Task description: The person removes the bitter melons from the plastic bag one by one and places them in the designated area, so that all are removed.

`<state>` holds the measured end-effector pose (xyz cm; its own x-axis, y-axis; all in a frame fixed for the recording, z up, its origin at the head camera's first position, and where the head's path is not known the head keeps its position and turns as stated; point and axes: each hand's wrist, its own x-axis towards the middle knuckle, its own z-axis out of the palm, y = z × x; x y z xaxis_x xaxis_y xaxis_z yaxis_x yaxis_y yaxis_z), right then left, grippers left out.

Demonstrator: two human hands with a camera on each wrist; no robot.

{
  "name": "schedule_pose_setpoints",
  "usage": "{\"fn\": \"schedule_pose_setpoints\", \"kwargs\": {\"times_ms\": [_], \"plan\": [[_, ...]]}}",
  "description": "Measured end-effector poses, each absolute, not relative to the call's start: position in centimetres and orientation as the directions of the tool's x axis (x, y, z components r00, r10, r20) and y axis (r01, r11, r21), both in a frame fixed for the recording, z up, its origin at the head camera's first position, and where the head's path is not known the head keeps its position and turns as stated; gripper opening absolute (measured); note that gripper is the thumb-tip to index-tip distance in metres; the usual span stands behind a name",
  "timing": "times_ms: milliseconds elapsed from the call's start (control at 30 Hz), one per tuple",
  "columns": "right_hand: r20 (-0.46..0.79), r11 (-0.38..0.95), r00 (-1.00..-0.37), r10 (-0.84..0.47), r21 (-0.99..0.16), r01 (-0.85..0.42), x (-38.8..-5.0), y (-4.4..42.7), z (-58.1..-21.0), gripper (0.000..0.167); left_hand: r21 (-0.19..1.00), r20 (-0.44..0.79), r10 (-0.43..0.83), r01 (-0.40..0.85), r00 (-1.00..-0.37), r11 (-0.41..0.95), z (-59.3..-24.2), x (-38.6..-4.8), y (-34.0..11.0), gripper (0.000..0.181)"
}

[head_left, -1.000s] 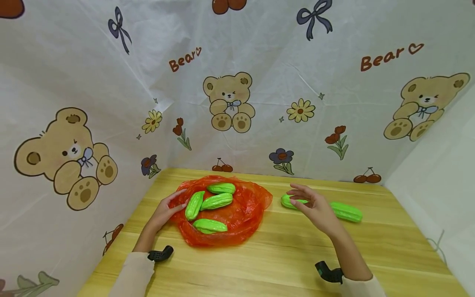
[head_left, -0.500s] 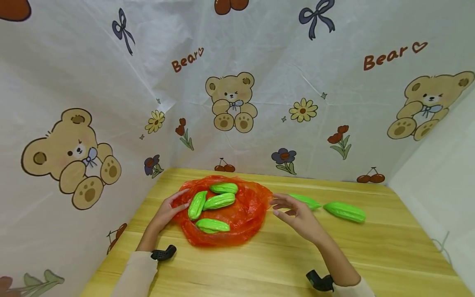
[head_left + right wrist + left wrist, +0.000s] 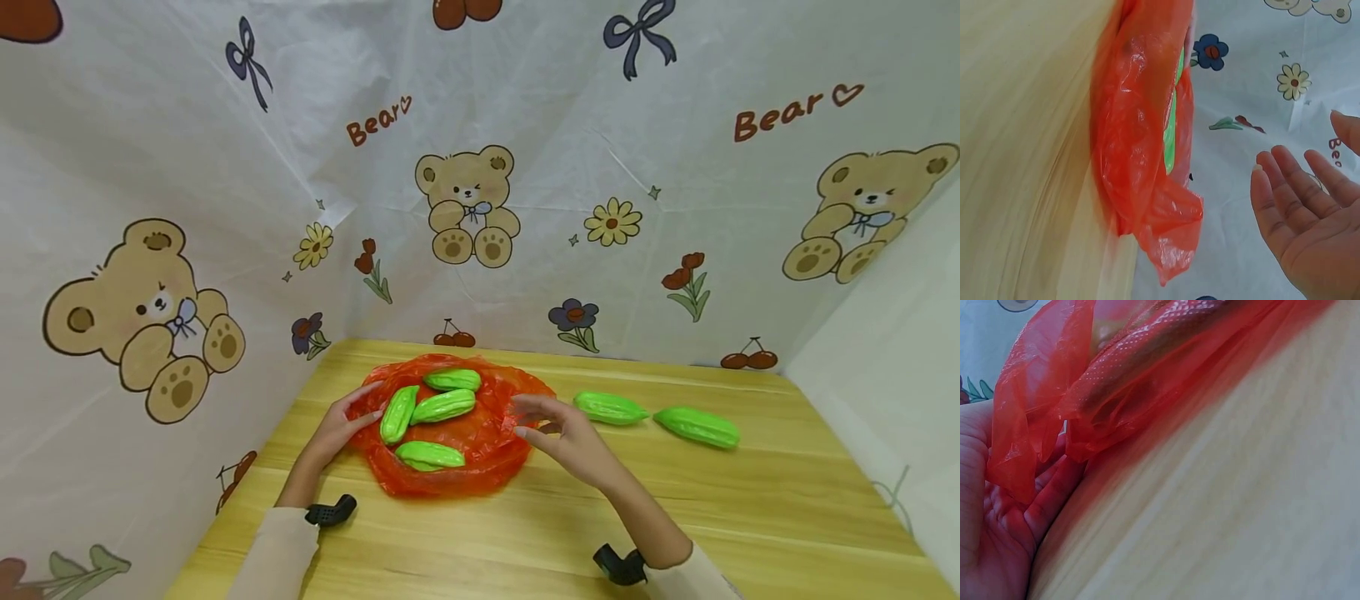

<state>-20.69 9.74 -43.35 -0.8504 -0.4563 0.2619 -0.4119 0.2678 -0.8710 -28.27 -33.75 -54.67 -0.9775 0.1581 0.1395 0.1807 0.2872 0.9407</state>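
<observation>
A red plastic bag (image 3: 495, 450) lies spread with its mouth up, holding several bright green bitter melons (image 3: 442, 407). At the bag's left rim my left hand (image 3: 333, 427) touches the film. In the left wrist view, bag film (image 3: 1013, 450) hangs between the thumb and the loosely bent fingers, which are apart. My right hand (image 3: 562, 433) hovers near the bag's right rim, fingers slightly bent and holding nothing. In the right wrist view, that hand (image 3: 1316, 225) is apart from the bag, palm showing. Two more bitter melons, one nearer (image 3: 609, 407) and one farther right (image 3: 697, 427), lie outside the bag.
The wooden table (image 3: 480, 542) meets a white cloth backdrop (image 3: 525, 100) printed with bears and flowers along its back and left sides. A thin pale cord (image 3: 894, 500) hangs by the right edge.
My right hand has moved left, from above the nearer loose bitter melon to the bag's right rim, uncovering that melon. The left hand stays at the bag.
</observation>
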Motion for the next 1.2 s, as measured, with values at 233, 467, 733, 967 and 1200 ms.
{"fn": "schedule_pose_setpoints", "kwargs": {"times_ms": [233, 467, 733, 967, 1200], "plan": [[0.261, 0.243, -0.849, -0.460, -0.882, -0.403, -21.6, 7.7, -43.2, 0.036, 0.946, 0.115, 0.181, 0.164, -0.977, 0.279, -52.2, -26.7, -32.8, 0.057], [0.239, 0.214, -0.829, -0.505, -0.896, -0.389, -22.5, 5.5, -44.3, 0.035, 0.946, 0.112, 0.168, 0.157, -0.979, 0.283, -52.1, -26.6, -32.9, 0.058], [0.224, 0.224, -0.823, -0.521, -0.896, -0.385, -23.2, 3.4, -45.3, 0.033, 0.945, 0.131, 0.168, 0.174, -0.977, 0.278, -54.7, -28.2, -33.7, 0.058], [0.210, 0.250, -0.801, -0.560, -0.879, -0.406, -23.6, 2.0, -46.3, 0.032, 0.946, 0.134, 0.163, 0.175, -0.978, 0.275, -54.9, -28.3, -33.9, 0.058], [0.187, 0.290, -0.782, -0.594, -0.858, -0.425, -23.7, 1.2, -47.0, 0.031, 0.942, 0.142, 0.170, 0.186, -0.975, 0.280, -54.9, -28.4, -33.9, 0.057]]}}
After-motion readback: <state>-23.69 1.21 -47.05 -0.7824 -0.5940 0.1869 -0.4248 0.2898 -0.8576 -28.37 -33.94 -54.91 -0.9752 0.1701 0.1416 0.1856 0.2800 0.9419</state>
